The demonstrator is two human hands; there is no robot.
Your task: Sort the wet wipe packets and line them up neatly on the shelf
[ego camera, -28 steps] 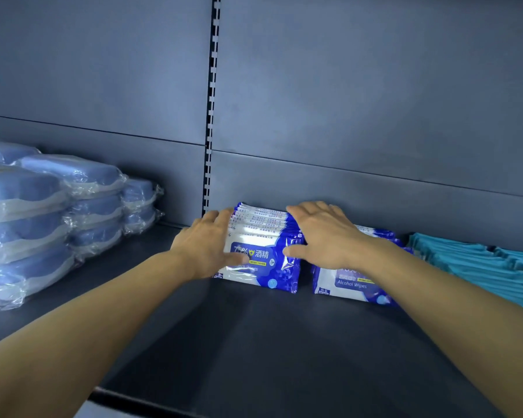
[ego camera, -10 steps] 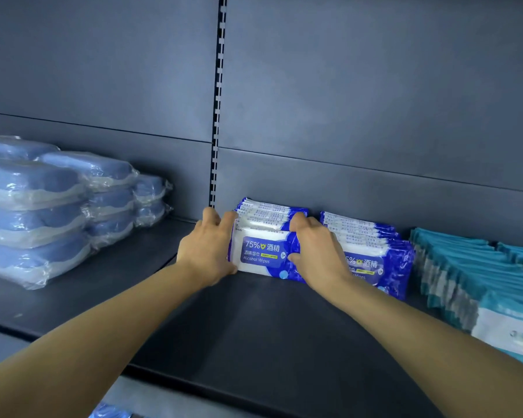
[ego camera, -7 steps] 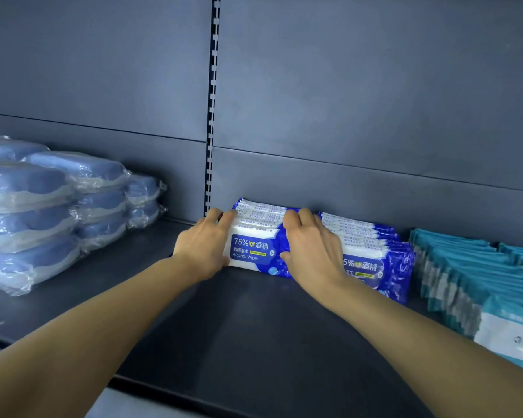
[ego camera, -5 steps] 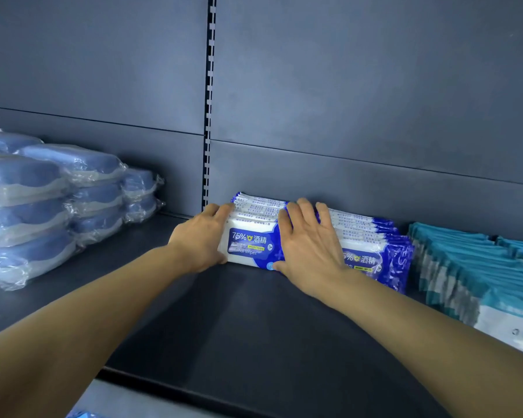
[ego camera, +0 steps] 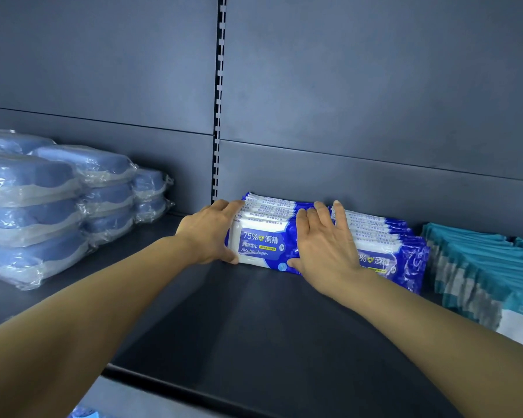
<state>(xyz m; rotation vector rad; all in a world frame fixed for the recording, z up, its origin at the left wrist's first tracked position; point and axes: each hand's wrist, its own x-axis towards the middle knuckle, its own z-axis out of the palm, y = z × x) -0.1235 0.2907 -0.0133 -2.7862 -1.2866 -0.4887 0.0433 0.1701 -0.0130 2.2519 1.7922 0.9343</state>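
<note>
Two rows of blue-and-white alcohol wipe packets stand on edge against the back of the dark shelf (ego camera: 254, 321). The left row (ego camera: 261, 244) shows its front label. My left hand (ego camera: 210, 233) lies flat against that row's left end, thumb under the front packet. My right hand (ego camera: 323, 239) presses with straight, spread fingers on the left row's right part, covering the gap to the right row (ego camera: 387, 251).
Stacks of plastic-wrapped blue packs (ego camera: 40, 206) fill the shelf's left side. Teal wipe packets (ego camera: 480, 267) stand in rows at the right. A slotted upright (ego camera: 219, 101) runs up the back panel. The shelf's front edge (ego camera: 194, 390) is near me.
Both hands have slid the left row back and squared it beside the right row. My right hand went from gripping the row's right end to lying flat with spread fingers.
</note>
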